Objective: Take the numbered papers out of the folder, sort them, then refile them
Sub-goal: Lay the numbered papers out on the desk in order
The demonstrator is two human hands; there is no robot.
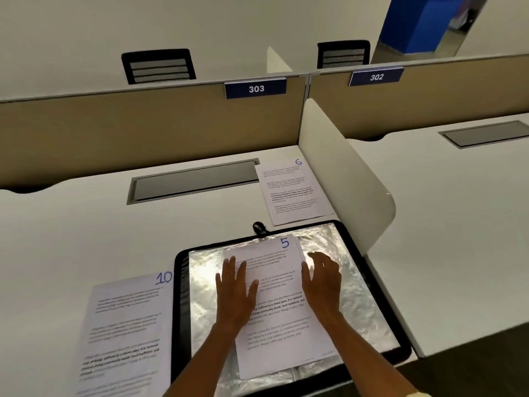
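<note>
Both forearms bare; pale yellow sleeve edge (420, 394) just visible on right arm at bottom frame edge.

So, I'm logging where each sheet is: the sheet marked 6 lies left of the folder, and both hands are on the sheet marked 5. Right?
Not quite. The head view shows the sheet marked 6 beyond the folder, toward its right; the sheet on the left is marked 10. The left hand and right hand are at the sheet marked 5.

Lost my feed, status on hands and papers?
Left hand flat on paper 5, right hand open at its edge. Stack on open folder. Paper 10 left, paper 6 beyond. Nothing blocking.
</note>
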